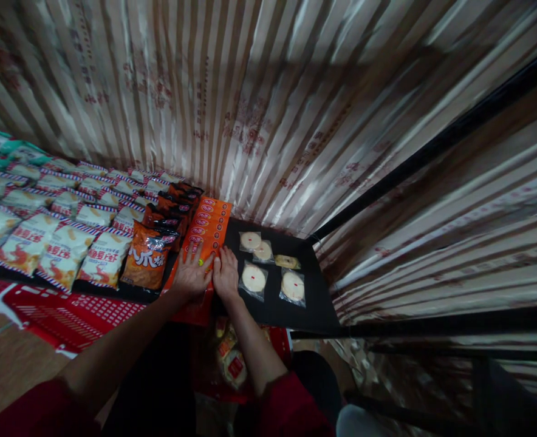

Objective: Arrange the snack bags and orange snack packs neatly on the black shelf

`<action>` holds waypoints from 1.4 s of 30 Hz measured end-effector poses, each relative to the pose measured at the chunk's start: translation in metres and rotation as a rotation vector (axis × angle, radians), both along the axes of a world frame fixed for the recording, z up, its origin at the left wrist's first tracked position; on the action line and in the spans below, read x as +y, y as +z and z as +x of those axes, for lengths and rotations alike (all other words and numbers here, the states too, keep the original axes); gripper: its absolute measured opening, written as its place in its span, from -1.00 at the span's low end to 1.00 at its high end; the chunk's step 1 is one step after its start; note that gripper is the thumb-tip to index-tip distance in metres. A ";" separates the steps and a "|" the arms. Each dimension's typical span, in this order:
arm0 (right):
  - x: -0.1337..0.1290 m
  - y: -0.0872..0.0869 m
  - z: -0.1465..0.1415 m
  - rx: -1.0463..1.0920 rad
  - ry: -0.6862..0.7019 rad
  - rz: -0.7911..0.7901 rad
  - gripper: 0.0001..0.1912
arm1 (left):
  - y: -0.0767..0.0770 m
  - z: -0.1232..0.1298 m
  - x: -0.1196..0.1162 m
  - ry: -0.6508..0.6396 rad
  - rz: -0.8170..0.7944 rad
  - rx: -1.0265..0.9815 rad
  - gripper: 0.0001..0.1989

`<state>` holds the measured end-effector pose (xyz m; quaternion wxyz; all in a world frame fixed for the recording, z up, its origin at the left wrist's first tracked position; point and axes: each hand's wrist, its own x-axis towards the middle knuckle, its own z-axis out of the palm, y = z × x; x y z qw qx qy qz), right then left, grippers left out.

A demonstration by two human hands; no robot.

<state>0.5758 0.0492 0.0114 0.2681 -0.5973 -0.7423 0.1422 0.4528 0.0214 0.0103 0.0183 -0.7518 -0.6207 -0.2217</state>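
Both hands lie on an orange printed sheet (pixel 210 221) that rests on the black shelf (pixel 314 303). My left hand (pixel 190 274) is flat on it with the fingers spread, a yellow ring on one finger. Just beside it, my right hand (pixel 225 273) presses palm down at the sheet's right edge, its fingers stretched out. Neither hand holds anything. An orange snack bag (pixel 146 258) stands left of my left hand. To the right of my right hand, several round white wrapped cakes (pixel 254 278) and a yellowish packet (pixel 287 261) lie on the shelf.
Rows of white snack bags (pixel 65 250) fill the left side, with green bags (pixel 22 152) at the far left. Below are a red basket (pixel 72 315) and wrapped items (pixel 234 367) in a red container. Black bars (pixel 432 145) and striped sheeting (pixel 250 91) stand behind and right.
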 end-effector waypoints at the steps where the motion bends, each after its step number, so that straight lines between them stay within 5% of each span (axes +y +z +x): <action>1: 0.004 0.001 0.000 -0.004 0.010 -0.006 -0.51 | 0.000 0.000 0.000 -0.001 0.009 0.001 -0.52; 26: 0.054 0.001 0.001 -0.041 0.066 -0.027 -0.54 | 0.013 0.005 -0.001 0.041 -0.047 0.060 -0.52; 42: 0.124 0.015 0.001 0.112 0.030 -0.098 -0.67 | 0.015 0.006 0.000 0.041 -0.076 0.095 -0.55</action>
